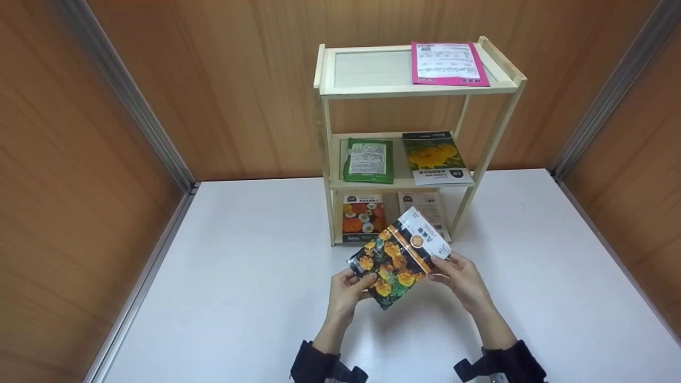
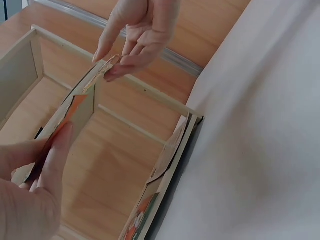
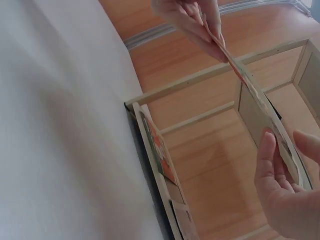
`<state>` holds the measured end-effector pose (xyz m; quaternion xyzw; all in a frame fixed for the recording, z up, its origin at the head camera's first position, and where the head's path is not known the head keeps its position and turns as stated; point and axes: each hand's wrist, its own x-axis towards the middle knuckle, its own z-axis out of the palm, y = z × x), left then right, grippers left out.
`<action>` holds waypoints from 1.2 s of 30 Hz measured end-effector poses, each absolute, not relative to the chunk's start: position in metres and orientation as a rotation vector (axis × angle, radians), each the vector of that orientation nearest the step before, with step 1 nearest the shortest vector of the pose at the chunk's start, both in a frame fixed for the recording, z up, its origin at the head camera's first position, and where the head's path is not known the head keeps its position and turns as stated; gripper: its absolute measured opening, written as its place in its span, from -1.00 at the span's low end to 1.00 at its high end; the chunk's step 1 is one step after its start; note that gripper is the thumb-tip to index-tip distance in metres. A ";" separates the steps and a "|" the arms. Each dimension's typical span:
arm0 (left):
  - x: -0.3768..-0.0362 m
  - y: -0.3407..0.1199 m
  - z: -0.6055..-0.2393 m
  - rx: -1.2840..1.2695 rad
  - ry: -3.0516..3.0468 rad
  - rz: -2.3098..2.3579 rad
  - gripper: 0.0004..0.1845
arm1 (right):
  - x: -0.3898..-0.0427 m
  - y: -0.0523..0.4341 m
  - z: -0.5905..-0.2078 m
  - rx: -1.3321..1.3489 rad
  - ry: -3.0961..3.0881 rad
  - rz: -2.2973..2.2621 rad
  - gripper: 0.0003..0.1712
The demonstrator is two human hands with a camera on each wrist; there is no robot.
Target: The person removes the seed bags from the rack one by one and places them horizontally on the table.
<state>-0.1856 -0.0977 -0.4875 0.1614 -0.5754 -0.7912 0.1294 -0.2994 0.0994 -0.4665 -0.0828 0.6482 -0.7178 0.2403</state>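
A seed packet [image 1: 396, 260] with orange flowers on black and a white top end is held up at a slant in front of the rack. My left hand [image 1: 346, 295] pinches its lower left edge, thumb on the printed face and fingers behind. At the right edge, near the white end, my right hand [image 1: 463, 279] grips it between thumb and fingers. Both wrist views show the packet [image 2: 62, 120] nearly edge-on, with the left hand [image 2: 35, 185] and right hand [image 3: 287, 187] at opposite ends.
A pale three-tier rack [image 1: 415, 91] stands behind the hands. On its top lies a pink packet [image 1: 449, 64]; the middle shelf bears a green packet [image 1: 368, 160] and a yellow-flower packet [image 1: 437, 158]. Below are a red-and-orange flower packet [image 1: 364, 218] and a pale packet [image 1: 424, 206].
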 end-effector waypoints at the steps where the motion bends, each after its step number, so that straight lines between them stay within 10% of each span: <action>1: -0.184 -0.101 -0.487 0.447 -1.700 -2.311 -0.67 | -0.303 0.103 -0.466 -0.250 1.796 -1.937 -0.48; 17: -0.174 -0.133 -0.474 0.286 -1.951 -2.360 -0.70 | -0.314 0.118 -0.465 -0.582 1.923 -1.680 -0.57; 36: -0.200 -0.063 -0.501 0.591 -1.201 -2.311 -0.48 | -0.285 0.082 -0.487 -0.009 1.941 -2.077 -0.65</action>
